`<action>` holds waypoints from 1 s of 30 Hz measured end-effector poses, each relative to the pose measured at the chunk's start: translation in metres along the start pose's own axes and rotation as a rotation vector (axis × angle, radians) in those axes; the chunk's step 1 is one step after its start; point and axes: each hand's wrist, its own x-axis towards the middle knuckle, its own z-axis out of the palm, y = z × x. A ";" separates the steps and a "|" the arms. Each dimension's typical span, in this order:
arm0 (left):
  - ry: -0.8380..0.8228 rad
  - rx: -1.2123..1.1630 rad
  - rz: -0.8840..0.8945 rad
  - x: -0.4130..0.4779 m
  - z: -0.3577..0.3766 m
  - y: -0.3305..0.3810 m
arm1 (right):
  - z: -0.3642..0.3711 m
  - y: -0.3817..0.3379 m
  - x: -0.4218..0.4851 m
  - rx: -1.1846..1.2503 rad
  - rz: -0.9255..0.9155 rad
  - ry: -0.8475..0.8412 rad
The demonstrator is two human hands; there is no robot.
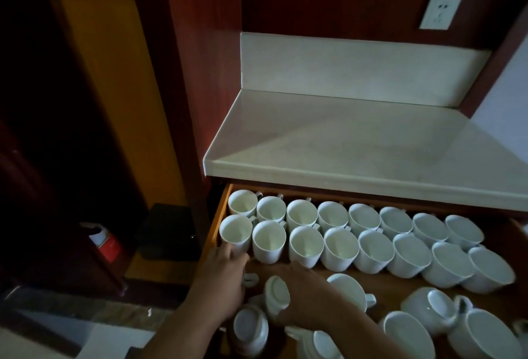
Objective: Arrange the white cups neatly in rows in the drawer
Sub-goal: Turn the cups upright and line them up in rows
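Right hand (305,290) curls round a tipped cup (275,294) at 6 o'clock in the drawer (220,210); left hand (224,271) touches the end cup (235,233) at 7 o'clock, grip untellable. Best stand the tipped cup upright, handle rearward, snug before the two rows (357,233) at 4 o'clock. Glazed ceramic, smooth and likely slippery; round tapering walls, loop handles; wooden drawer

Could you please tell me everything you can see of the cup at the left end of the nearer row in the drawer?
The cup is plain glossy white, ceramic by its look. It stands upright and empty, with its handle apparently at the back right. It ends the nearer row, beside the wooden left wall of the drawer and close to its neighbour. The fingertips of the left hand touch its near lower wall.
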 end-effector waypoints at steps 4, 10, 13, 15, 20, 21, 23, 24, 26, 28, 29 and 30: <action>0.051 -0.041 -0.014 0.000 -0.002 0.000 | -0.022 0.006 -0.014 0.186 0.055 0.065; 0.129 -0.451 0.011 -0.002 -0.015 0.010 | -0.027 0.011 -0.013 0.913 0.150 0.333; -0.066 -0.892 -0.044 -0.005 -0.024 0.020 | -0.023 0.002 -0.009 1.394 0.189 0.312; -0.096 -1.030 -0.060 -0.006 -0.026 0.022 | -0.019 -0.001 -0.007 1.591 0.237 0.245; 0.026 -1.051 -0.147 -0.006 -0.032 0.026 | -0.017 -0.009 -0.009 1.224 0.212 0.207; 0.058 -1.001 -0.179 -0.004 -0.031 0.025 | -0.018 -0.009 -0.010 1.047 0.191 0.224; 0.080 -0.899 -0.215 -0.002 -0.029 0.022 | -0.023 -0.008 -0.013 0.732 0.090 0.269; 0.070 -0.818 -0.223 0.000 -0.029 0.020 | -0.025 -0.007 -0.015 0.585 0.036 0.298; 0.052 -0.587 -0.169 0.003 -0.030 0.019 | -0.033 -0.009 -0.021 0.338 -0.042 0.373; 0.003 -0.391 -0.089 0.009 -0.033 0.019 | -0.042 -0.015 -0.027 0.211 -0.195 0.383; -0.019 -0.356 -0.055 0.011 -0.034 0.021 | -0.045 -0.020 -0.031 0.161 -0.255 0.345; -0.034 -0.340 -0.040 0.014 -0.033 0.023 | -0.048 -0.026 -0.034 0.106 -0.281 0.299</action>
